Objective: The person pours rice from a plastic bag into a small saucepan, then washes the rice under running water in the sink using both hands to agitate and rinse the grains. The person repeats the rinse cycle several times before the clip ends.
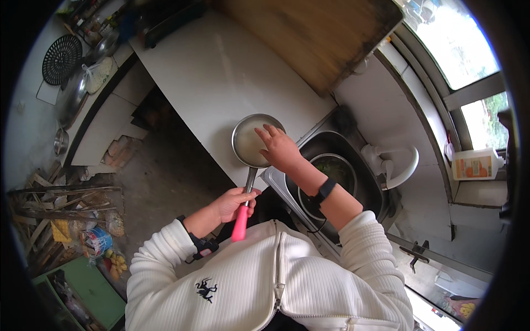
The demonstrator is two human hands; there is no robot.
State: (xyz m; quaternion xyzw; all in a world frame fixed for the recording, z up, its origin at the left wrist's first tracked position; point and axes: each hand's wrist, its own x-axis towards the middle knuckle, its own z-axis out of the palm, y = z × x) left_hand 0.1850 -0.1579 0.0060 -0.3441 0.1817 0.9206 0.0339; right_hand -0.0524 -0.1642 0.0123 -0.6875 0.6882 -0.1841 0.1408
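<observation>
My left hand (235, 203) grips the metal shank of a large metal ladle (251, 178) just above its pink handle (240, 225). The round ladle bowl holds cloudy, whitish contents (247, 145) and lies over the white countertop (215, 82), near the sink corner. Above the bowl's right side is my right hand (278, 147), fingers spread, with nothing visible in its grasp. I cannot tell whether its fingertips touch the contents. Under my right forearm, a round metal basin (352, 176) with green leaves (331, 166) sits in the sink (368, 198), partly hidden by the arm.
A white faucet (408, 167) arches beside the sink. A brown wooden board (314, 41) stands at the counter's back. On the windowsill side is a white bottle (476, 164). Scrap wood (49, 207) and a green cabinet (91, 289) lie to the left.
</observation>
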